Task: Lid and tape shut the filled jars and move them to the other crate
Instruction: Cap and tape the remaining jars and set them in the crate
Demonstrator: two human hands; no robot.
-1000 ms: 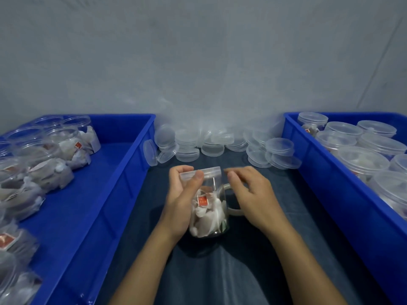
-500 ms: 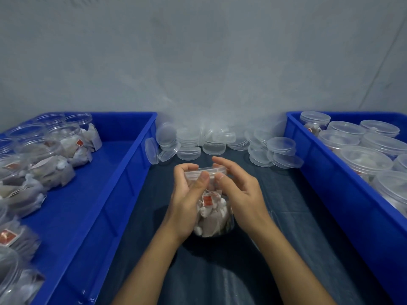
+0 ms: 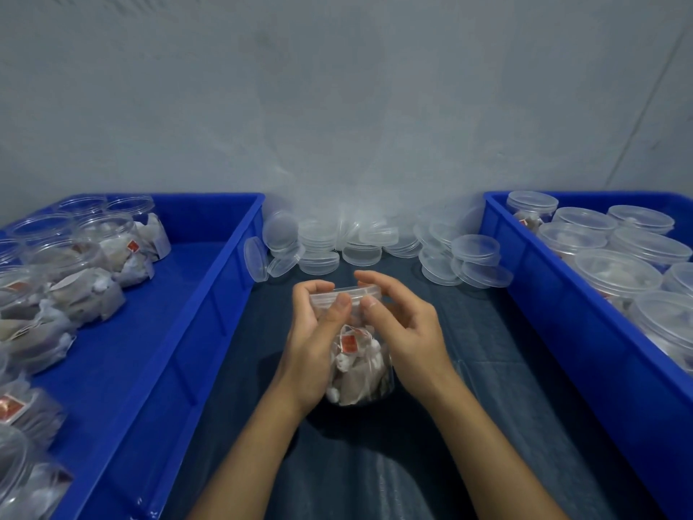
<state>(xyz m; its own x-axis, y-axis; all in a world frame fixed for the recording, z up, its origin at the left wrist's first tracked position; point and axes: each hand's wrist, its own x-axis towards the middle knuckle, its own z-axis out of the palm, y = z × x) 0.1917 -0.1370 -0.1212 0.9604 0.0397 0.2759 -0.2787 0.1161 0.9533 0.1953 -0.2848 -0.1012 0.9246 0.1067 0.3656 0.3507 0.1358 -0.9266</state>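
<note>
A clear jar [image 3: 359, 373] full of white sachets with red tags stands on the dark cloth between two blue crates. A clear lid [image 3: 343, 295] sits on its mouth. My left hand [image 3: 313, 343] wraps the jar's left side, thumb pressed on the lid's rim. My right hand [image 3: 403, 332] curls round the right side, thumb on the rim and fingers over the lid's far edge. The left crate [image 3: 210, 305] holds several unlidded filled jars [image 3: 93, 290]. Several lidded jars [image 3: 615, 272] fill the right crate [image 3: 555, 332].
A heap of loose clear lids [image 3: 375, 242] lies on the cloth against the grey wall, just beyond the jar. Dark cloth [image 3: 375, 474] covers the surface between the crates, which wall in the space on both sides.
My right hand came in from beside the jar and closed over the lid's right rim. Both hands and the jar shifted slightly right.
</note>
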